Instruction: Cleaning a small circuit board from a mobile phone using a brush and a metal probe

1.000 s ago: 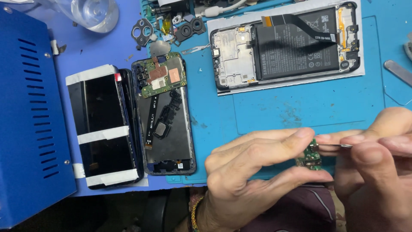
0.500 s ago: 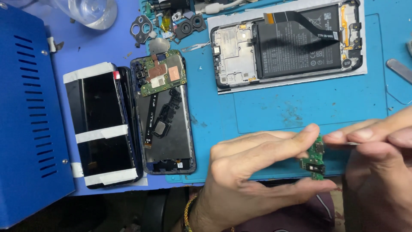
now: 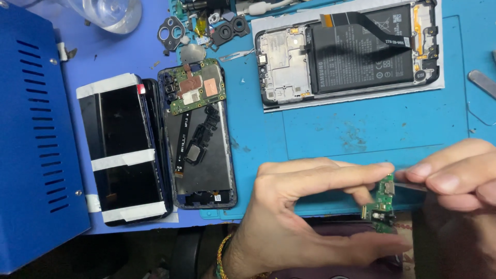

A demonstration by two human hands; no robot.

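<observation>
My left hand (image 3: pixel 310 212) pinches a small green circuit board (image 3: pixel 383 200) upright between thumb and forefinger, at the near edge of the blue work mat (image 3: pixel 361 134). My right hand (image 3: pixel 454 181) comes in from the right, its fingers closed on a thin metal tool (image 3: pixel 413 185). The tool's tip rests against the upper part of the board. A beaded bracelet sits on my left wrist.
An opened phone with its battery showing (image 3: pixel 351 51) lies at the back of the mat. A phone shell with a green mainboard (image 3: pixel 199 134) and a taped black screen (image 3: pixel 124 150) lie at the left, beside a blue metal box (image 3: pixel 31 144). Camera rings (image 3: pixel 170 28) and a clear container (image 3: pixel 111 13) sit at the far edge.
Both hands and the small board have drifted a little lower and to the right. The tool stays against the board.
</observation>
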